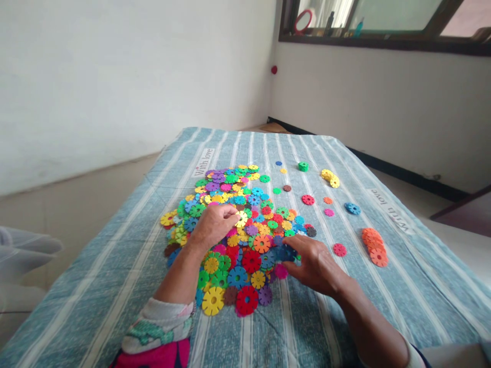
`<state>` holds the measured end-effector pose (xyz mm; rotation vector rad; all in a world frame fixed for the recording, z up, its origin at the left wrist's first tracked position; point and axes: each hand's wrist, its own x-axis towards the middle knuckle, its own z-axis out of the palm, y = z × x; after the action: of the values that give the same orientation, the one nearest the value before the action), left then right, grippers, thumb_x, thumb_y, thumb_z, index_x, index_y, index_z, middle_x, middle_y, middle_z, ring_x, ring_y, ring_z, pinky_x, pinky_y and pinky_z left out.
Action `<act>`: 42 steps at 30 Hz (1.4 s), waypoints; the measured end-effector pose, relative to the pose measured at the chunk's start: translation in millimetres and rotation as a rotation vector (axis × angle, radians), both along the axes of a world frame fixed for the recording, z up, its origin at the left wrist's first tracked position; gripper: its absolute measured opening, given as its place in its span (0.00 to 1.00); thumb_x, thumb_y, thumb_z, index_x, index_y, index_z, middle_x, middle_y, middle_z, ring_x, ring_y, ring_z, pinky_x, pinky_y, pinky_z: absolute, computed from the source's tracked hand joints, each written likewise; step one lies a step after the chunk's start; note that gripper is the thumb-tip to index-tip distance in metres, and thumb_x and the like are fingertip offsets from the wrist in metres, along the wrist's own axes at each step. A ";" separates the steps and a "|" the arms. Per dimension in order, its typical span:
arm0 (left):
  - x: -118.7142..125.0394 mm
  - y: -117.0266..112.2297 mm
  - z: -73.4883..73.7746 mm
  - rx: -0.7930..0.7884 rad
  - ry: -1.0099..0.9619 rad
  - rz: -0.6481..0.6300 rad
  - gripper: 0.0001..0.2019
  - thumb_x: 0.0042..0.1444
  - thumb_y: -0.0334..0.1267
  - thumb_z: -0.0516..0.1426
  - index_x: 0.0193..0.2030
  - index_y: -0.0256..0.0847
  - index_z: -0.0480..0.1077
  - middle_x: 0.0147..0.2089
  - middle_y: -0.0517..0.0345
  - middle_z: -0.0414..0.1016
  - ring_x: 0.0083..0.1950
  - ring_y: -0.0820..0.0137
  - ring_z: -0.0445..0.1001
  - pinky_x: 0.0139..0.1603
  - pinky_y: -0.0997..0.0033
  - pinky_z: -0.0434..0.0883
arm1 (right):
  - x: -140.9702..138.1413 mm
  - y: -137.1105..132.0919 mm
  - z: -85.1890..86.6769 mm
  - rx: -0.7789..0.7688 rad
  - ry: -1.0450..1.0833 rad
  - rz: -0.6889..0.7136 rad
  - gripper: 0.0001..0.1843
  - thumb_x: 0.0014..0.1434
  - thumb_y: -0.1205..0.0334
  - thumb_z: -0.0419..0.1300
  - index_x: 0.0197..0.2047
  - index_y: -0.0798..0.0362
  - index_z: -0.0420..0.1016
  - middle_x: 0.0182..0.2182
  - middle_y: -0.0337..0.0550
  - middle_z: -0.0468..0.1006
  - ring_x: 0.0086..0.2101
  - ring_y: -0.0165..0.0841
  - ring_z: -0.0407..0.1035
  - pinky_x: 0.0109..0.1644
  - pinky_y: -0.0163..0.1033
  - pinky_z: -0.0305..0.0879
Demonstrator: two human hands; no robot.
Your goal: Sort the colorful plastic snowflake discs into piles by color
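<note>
Sleeve (159, 327) nearest, left hand (215, 223) pinched yellow disc (242, 220), right hand (316, 260) grasped dark-blue disc (287, 253); few stacks (374, 248) set apart, large heap (251, 260) left

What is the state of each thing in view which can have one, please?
Left grip: closed on a pale yellow disc.
Right grip: at dark blue discs; firm hold unclear.
Mixed disc pile: loosely heaped, overlapping.
Orange discs at right: overlapping in a row.
Separate yellow discs: overlapping.
Separate green discs: stacked.
Striped cloth: spread out.
Round mirror: upright at the window.
</note>
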<state>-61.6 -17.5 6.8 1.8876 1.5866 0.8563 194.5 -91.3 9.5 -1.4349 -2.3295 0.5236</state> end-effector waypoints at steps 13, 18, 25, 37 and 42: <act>0.7 0.3 3.9 -0.038 0.001 0.011 0.15 0.48 0.49 0.54 0.26 0.39 0.72 0.20 0.63 0.66 0.24 0.72 0.65 0.25 0.75 0.61 | 23.4 6.9 -13.8 -0.253 0.455 -0.114 0.17 0.50 0.64 0.63 0.45 0.53 0.76 0.32 0.38 0.75 0.28 0.29 0.66 0.32 0.36 0.64; -2.9 2.0 0.5 -0.041 0.021 0.011 0.16 0.48 0.50 0.53 0.27 0.39 0.73 0.22 0.61 0.71 0.25 0.70 0.69 0.27 0.75 0.64 | 19.7 2.7 -5.9 -0.067 0.301 -0.077 0.16 0.49 0.68 0.62 0.43 0.53 0.76 0.31 0.38 0.73 0.30 0.29 0.66 0.33 0.35 0.62; -10.8 12.2 -5.0 -0.053 0.003 0.036 0.16 0.45 0.51 0.55 0.29 0.41 0.75 0.27 0.60 0.78 0.29 0.66 0.74 0.29 0.74 0.67 | 63.6 19.1 8.8 0.155 0.096 -0.313 0.13 0.53 0.65 0.59 0.44 0.52 0.75 0.33 0.40 0.74 0.32 0.32 0.68 0.38 0.37 0.62; -15.4 16.1 -9.1 -0.086 0.022 0.061 0.12 0.47 0.49 0.56 0.30 0.45 0.74 0.23 0.69 0.76 0.28 0.68 0.73 0.29 0.76 0.68 | 182.6 108.5 9.2 0.005 -0.411 -0.608 0.13 0.51 0.60 0.60 0.40 0.52 0.78 0.34 0.46 0.78 0.37 0.38 0.70 0.35 0.36 0.56; -19.5 18.0 -14.8 -0.099 0.050 0.072 0.12 0.47 0.51 0.56 0.29 0.46 0.74 0.23 0.69 0.75 0.28 0.68 0.73 0.30 0.75 0.68 | 182.3 115.2 3.4 -0.041 -0.421 -0.542 0.18 0.51 0.59 0.60 0.45 0.53 0.78 0.36 0.45 0.79 0.37 0.37 0.71 0.38 0.35 0.59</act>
<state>-81.1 0.5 -8.0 1.8051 1.7048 0.7514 376.9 23.9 12.9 -2.2667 -2.0669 0.1201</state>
